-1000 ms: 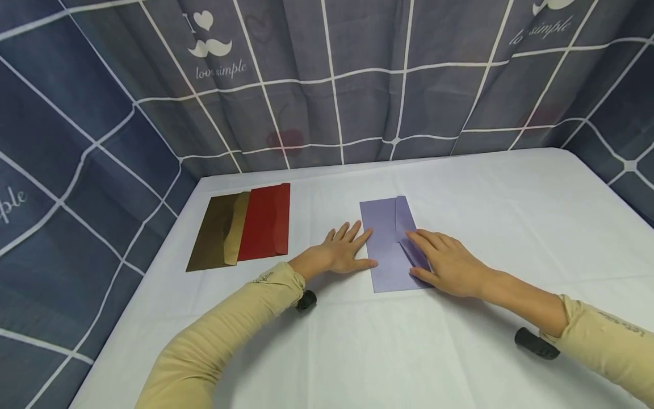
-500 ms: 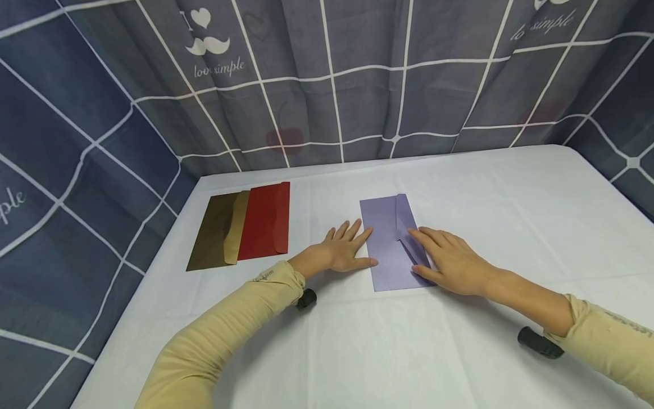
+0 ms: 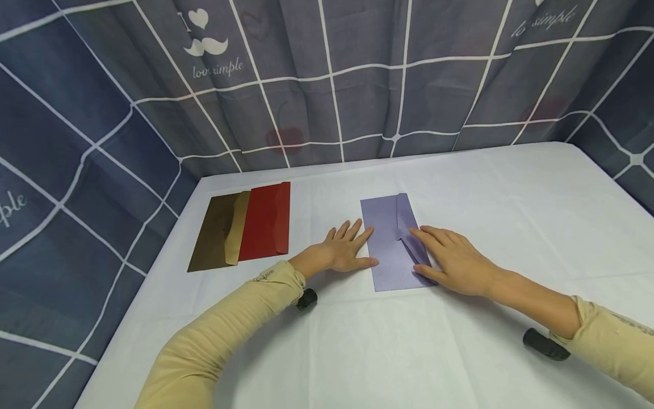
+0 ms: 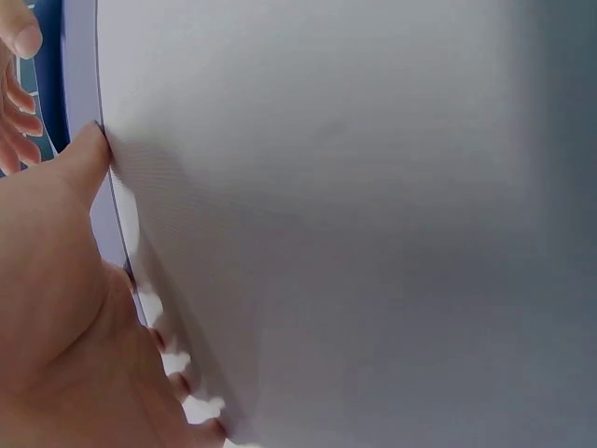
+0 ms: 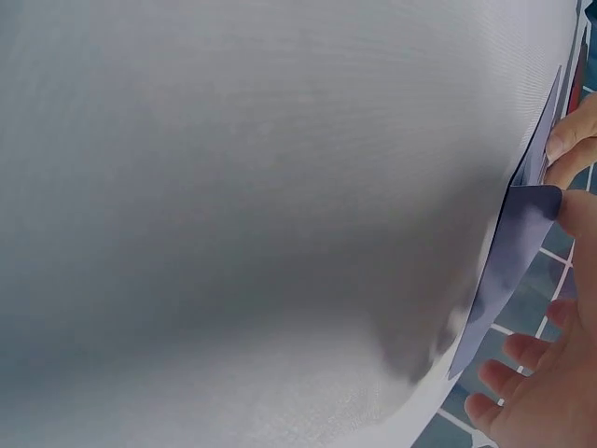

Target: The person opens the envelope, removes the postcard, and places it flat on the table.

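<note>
The left hand [image 3: 344, 254] lies flat with its fingers spread wide, its thumb and forefinger touching the left edge of the lavender envelope [image 3: 385, 258]. The right hand [image 3: 460, 267] is at the opposite edge, its fingers extended and only loosely bent; the forefinger and thumb touch the flap [image 3: 409, 221], and the thumb tip meets its edge in the right wrist view. Both wrists come out of beige sleeves [image 3: 225, 329], with a black cylindrical device [image 3: 306, 299] beneath the left one and another at the right.

The envelope rests on a white cloth [image 3: 368, 352] that covers the table and shows faint creases and a fine weave. To its left, well apart, lie a red envelope [image 3: 261, 227] and a brown envelope [image 3: 210, 236] with a paler gold flap [image 3: 235, 230], one touching the other. Behind and along the sides hangs a grey-blue curtain [image 3: 301, 113], crossed by white grid lines and printed with a heart, a moustache and "love simple".

The lavender envelope is an upright rectangle of smooth, faintly sheened paper. Its flap lies along the right side, flatter at the far end and lifted nearer the person, with a shaded gap beneath.
</note>
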Demonstrator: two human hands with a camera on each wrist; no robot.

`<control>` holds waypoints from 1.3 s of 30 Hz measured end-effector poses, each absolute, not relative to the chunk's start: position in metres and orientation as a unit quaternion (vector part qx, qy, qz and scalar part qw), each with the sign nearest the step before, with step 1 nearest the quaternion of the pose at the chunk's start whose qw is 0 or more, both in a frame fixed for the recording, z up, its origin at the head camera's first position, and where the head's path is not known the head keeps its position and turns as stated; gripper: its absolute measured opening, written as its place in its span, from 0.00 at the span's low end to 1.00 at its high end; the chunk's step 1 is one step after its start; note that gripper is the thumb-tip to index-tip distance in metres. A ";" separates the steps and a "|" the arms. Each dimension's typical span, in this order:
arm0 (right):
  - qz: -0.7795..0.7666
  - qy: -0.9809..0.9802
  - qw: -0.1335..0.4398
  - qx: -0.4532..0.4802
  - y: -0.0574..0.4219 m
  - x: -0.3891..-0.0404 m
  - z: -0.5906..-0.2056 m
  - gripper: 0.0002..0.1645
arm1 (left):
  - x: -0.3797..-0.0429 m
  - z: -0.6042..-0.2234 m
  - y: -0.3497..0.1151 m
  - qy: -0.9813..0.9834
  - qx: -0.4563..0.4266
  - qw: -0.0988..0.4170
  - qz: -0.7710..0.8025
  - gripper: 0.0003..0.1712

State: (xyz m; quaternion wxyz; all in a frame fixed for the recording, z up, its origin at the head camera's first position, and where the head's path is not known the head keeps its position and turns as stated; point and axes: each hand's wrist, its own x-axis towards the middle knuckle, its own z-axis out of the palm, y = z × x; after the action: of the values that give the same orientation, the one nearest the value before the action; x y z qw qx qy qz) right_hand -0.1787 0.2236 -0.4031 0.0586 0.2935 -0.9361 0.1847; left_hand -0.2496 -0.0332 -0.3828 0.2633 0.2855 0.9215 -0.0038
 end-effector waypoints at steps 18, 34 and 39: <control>0.195 -0.921 0.105 0.320 0.228 -0.178 -0.402 0.40 | -0.250 -0.383 -0.032 0.922 0.286 0.259 -0.011 0.47; 0.156 -0.914 0.173 0.332 0.247 -0.174 -0.409 0.35 | -0.251 -0.383 -0.033 0.921 0.285 0.263 -0.014 0.47; 0.138 -0.918 0.187 0.322 0.248 -0.173 -0.413 0.34 | -0.251 -0.383 -0.033 0.921 0.285 0.265 -0.017 0.47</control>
State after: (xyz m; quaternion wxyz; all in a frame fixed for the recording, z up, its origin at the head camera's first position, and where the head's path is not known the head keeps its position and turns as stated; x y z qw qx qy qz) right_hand -0.1727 0.2483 -0.4126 0.1874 0.3218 -0.9178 0.1378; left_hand -0.2507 -0.0327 -0.3832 0.2652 0.2845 0.9211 -0.0170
